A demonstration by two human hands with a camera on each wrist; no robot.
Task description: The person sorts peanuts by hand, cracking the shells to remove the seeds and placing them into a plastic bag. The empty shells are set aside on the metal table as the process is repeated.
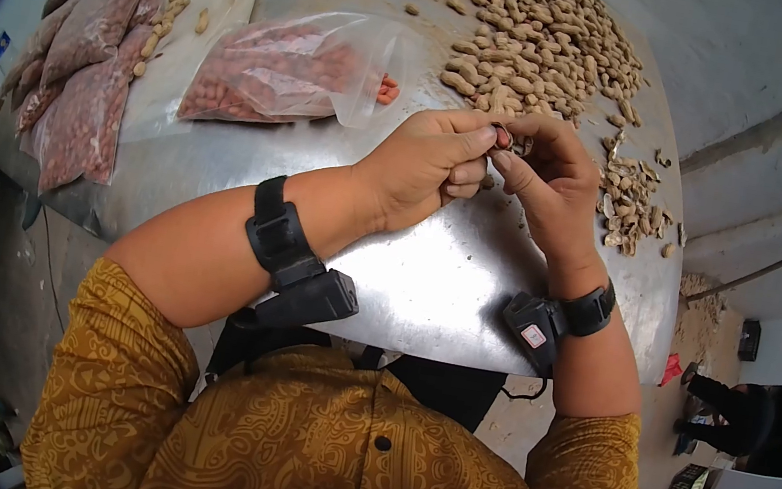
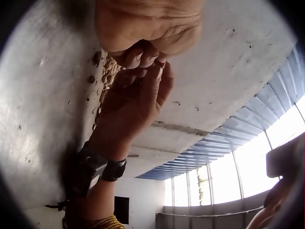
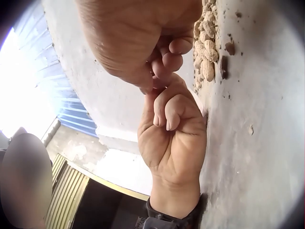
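Over the near part of a metal table (image 1: 406,277), both hands meet at one peanut (image 1: 502,138), whose dark red kernel shows between the fingertips. The left hand (image 1: 423,168) pinches it between thumb and forefinger, its other fingers curled in, as the right wrist view also shows for the left hand (image 3: 174,129). From the other side the right hand (image 1: 561,189) pinches the same peanut with its thumb and bent fingers. In both wrist views the fingers largely hide the peanut. Just beyond the hands lies a heap of unshelled peanuts (image 1: 542,45).
A clear bag of red-skinned kernels (image 1: 275,70) lies left of the hands, its mouth toward them with several kernels (image 1: 388,90) there. Filled bags (image 1: 86,88) are stacked at the table's left. Broken shells (image 1: 632,200) lie right of the right hand. A person (image 1: 735,412) is in the background.
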